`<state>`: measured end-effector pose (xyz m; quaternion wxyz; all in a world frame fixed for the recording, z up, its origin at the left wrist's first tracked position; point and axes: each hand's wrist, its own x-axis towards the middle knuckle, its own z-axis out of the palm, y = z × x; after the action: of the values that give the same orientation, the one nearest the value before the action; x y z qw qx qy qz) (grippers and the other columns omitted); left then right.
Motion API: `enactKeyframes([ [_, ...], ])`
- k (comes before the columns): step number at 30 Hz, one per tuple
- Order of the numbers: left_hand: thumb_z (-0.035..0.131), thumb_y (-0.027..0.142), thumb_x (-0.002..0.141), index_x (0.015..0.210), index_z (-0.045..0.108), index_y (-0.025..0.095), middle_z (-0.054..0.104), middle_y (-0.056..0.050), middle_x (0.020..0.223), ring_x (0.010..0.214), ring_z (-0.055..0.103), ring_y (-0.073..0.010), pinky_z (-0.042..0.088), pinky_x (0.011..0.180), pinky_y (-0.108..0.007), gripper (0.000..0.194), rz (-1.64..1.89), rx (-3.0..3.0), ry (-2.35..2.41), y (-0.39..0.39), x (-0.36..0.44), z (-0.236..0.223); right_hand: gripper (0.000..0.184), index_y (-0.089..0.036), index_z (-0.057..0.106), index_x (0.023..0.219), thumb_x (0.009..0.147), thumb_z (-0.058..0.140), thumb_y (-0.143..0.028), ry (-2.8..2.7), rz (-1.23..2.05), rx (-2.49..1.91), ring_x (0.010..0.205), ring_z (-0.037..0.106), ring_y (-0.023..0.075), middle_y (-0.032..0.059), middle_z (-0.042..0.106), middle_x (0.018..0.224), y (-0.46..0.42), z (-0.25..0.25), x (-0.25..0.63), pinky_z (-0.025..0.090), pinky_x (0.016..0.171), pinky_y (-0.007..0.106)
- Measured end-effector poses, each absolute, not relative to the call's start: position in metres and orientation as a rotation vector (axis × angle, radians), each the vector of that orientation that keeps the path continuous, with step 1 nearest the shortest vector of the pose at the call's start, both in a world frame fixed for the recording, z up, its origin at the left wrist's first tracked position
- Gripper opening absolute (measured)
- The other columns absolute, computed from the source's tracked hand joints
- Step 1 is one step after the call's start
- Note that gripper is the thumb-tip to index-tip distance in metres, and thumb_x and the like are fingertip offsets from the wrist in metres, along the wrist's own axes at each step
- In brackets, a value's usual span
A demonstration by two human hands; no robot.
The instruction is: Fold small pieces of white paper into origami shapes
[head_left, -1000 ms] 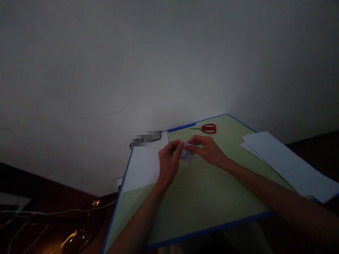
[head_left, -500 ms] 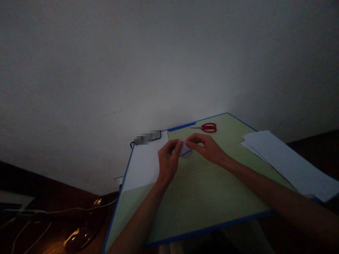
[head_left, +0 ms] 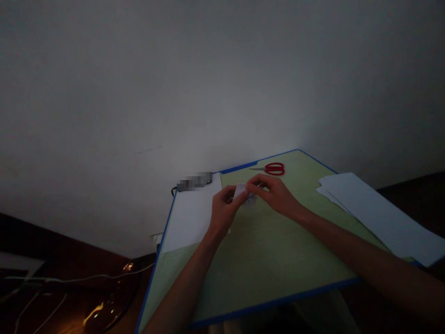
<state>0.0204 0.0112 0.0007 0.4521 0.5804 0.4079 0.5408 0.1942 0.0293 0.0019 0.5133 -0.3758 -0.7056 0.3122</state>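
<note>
Over the middle of the light green table, a small folded piece of white paper is held between both hands. My left hand is closed, pinching the paper's left side between thumb and fingers. From the right, my right hand grips the other end with its thumb and fingertips. Fingers cover part of the paper, so its full shape is hidden. Red-handled scissors lie just beyond my right hand, blades pointing left. A white sheet lies flat to the left, partly behind my left hand.
A stack of white paper lies along the table's right edge and overhangs it. At the back left corner sits a dark-edged, blurred-out object. The wall stands close behind the table. White cables run below on the left.
My left hand has turned and shifted slightly right, its thumb now lying across the folded paper. More of the paper shows above that thumb. My right fingers have moved slightly along its edge.
</note>
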Motion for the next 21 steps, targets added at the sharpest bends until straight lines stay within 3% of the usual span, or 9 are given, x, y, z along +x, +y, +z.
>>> enactKeyframes([
  [8,0.081,0.041,0.075,0.08,0.074,0.015,0.066,0.0,0.074,0.069,0.057,-0.0138,0.043,0.064,-0.025,0.028,1.284,1.52,1.092,0.0102,0.0194,0.0023,0.016,-0.02,0.075,0.083,0.088,0.071,-0.034,-1.651,0.708,-0.903,0.075,0.064,0.0161,0.0028,0.073,0.083,0.0316,-0.0002,0.1933,0.045,0.065,0.028],
  [21,0.078,0.037,0.071,0.084,0.073,0.014,0.068,-0.003,0.078,0.071,0.058,-0.016,0.044,0.066,-0.027,0.027,1.237,1.436,1.153,0.0133,0.0152,0.0013,0.014,-0.02,0.08,0.088,0.084,0.068,-0.027,-1.756,0.759,-0.932,0.077,0.07,0.0188,0.0051,0.08,0.087,0.0305,0.002,0.1974,0.052,0.07,0.031],
])
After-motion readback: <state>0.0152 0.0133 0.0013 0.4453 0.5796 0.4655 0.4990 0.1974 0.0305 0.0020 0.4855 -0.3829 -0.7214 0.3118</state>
